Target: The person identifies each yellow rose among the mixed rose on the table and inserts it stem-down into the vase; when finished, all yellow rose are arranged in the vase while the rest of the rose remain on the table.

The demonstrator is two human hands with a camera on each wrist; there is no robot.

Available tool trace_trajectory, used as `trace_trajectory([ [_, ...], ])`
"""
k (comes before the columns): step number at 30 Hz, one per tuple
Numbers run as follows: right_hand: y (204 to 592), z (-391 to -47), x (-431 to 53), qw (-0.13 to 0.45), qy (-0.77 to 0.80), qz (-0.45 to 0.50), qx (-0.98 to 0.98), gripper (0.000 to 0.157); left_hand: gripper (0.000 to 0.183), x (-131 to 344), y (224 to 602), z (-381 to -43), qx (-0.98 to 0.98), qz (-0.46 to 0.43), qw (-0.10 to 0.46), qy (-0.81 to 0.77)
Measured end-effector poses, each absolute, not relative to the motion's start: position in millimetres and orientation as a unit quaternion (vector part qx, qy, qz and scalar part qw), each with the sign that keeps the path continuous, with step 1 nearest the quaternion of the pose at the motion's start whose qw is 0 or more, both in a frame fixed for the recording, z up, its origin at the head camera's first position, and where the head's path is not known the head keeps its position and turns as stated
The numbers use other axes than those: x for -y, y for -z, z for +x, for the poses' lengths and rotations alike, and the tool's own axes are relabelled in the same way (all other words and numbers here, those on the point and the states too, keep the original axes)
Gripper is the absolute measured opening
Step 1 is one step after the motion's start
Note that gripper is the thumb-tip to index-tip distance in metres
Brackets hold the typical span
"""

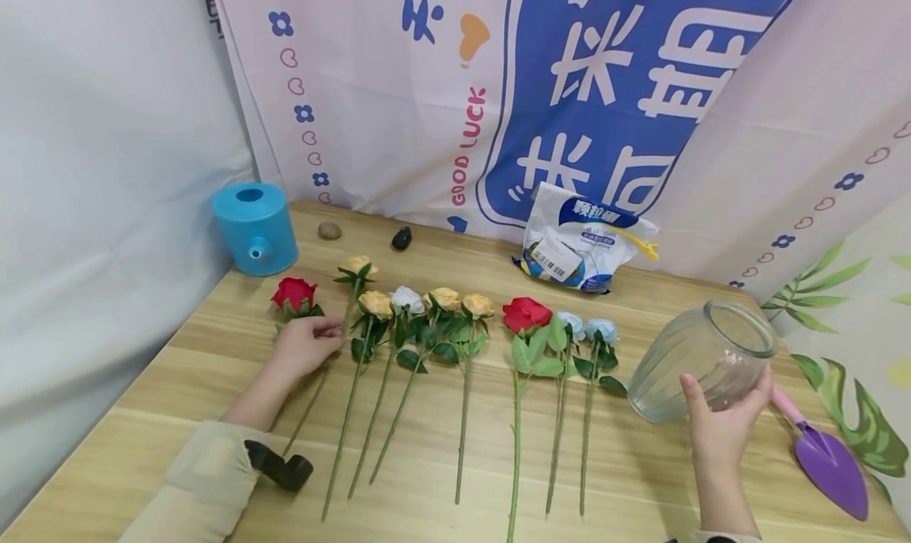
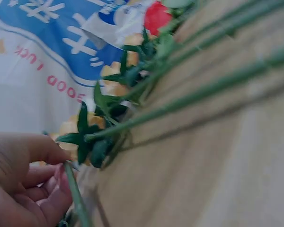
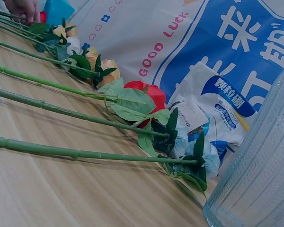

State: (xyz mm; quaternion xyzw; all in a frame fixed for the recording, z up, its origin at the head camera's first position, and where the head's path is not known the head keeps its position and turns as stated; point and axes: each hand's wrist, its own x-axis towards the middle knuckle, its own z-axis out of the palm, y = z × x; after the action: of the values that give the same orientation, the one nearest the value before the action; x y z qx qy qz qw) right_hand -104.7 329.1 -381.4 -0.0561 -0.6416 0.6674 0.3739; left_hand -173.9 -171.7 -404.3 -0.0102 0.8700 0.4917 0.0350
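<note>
My left hand (image 1: 308,347) pinches the green stem (image 2: 77,198) of an artificial yellow rose (image 1: 359,268) between thumb and fingers. A red rose (image 1: 294,295) lies just beyond that hand, its stem mostly hidden by the hand and forearm. With my right hand (image 1: 727,431) I hold a clear ribbed glass vase (image 1: 669,361) at the right of the table, thumb on the near side. The vase leans, its mouth toward the upper right. Between the hands lie several more stems: yellow roses (image 1: 375,304), a white rose (image 1: 407,299), another red rose (image 1: 527,314) and light blue flowers (image 1: 601,330).
A blue watering can (image 1: 255,231) stands at the back left, near a grey stone (image 1: 330,231) and a black stone (image 1: 402,238). A white and blue bag (image 1: 580,243) leans at the back. A purple trowel (image 1: 829,468) lies right of the vase. Printed cloth hangs behind the table.
</note>
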Motion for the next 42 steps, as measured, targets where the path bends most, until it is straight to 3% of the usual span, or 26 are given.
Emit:
trace_trajectory([
  [8,383.7,-101.2,-334.4,0.376,-0.66,-0.067,0.647,0.092,0.041,163.0,384.4,-172.8,-0.761,-0.054,0.0,-0.647],
  [16,384.6,-96.8,-338.5,0.376,-0.648,-0.075,0.658,0.09,0.043,131.1,349.7,-164.9,-0.72,0.033,-0.02,-0.693],
  [28,388.5,-98.8,-337.9,0.376,-0.641,-0.064,0.666,0.092,0.032,56.0,306.3,-180.0,-0.604,0.168,-0.051,-0.777],
  [42,390.7,-104.5,-334.0,0.371,-0.628,-0.06,0.681,0.093,0.029,-67.9,241.3,-188.2,-0.438,0.231,-0.096,-0.864],
])
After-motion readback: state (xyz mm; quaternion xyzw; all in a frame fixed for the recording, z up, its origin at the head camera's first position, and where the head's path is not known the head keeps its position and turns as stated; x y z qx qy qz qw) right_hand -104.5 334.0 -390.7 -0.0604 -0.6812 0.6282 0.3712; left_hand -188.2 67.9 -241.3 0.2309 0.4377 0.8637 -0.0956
